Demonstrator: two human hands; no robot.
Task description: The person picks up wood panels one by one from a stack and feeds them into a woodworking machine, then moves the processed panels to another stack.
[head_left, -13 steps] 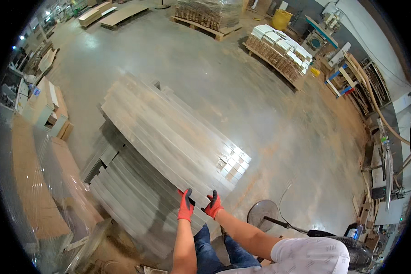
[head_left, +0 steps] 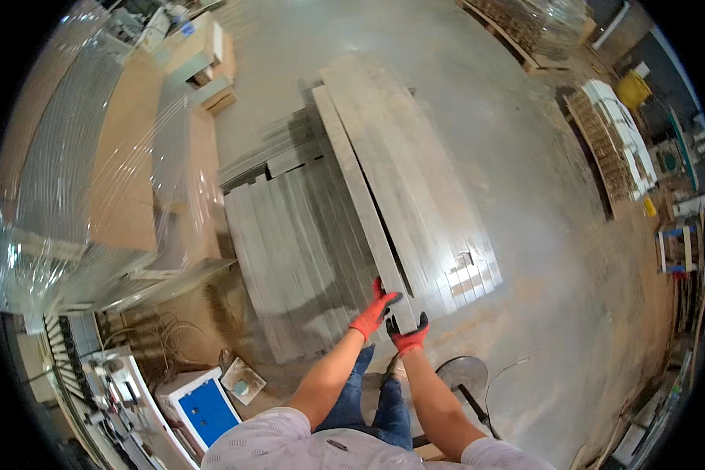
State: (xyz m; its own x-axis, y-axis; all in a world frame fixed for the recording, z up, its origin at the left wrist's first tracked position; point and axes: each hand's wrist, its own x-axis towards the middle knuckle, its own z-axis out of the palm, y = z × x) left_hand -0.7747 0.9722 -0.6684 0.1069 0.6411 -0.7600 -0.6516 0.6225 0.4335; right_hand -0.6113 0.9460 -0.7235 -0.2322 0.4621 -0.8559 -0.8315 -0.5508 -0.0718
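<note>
A long grey plank (head_left: 364, 207) runs away from me along the left edge of a tall stack of grey planks (head_left: 423, 180). Its near end is gripped by both of my hands in red gloves. My left hand (head_left: 374, 310) holds the plank's left side, and my right hand (head_left: 409, 334) clasps its end from below. A lower stack of grey planks (head_left: 290, 258) lies to the left of the tall one.
Plastic-wrapped board bundles (head_left: 110, 172) stand at the left. A white and blue machine (head_left: 204, 403) sits at the lower left. A round stand base (head_left: 462, 374) is by my feet. Loaded pallets (head_left: 611, 149) line the right, on a concrete floor (head_left: 540, 258).
The view has swung so the stacks now run up the middle. Both hands still grip the end of the plank, which now lies along the tall stack's left edge.
</note>
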